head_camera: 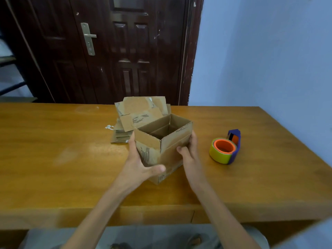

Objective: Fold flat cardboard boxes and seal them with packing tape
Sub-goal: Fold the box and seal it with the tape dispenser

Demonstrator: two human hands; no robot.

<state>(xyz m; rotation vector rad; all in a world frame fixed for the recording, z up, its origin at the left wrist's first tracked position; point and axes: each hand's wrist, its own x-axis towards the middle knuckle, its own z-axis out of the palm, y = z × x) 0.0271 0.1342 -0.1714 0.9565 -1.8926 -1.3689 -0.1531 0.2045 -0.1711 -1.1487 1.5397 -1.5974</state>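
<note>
Now left hand (137,164) gripping open cardboard box (168,150), right hand (189,151) gripping opposite side

A big brown wooden table (53,159) filled the front of the room. Behind it stood a dark brown door (125,51) with 1 shiny metal handle (89,37). To the right of the door, the wall (260,51) was pale blue and plain. Soft light fell on the table top and made it shine a little.
</note>
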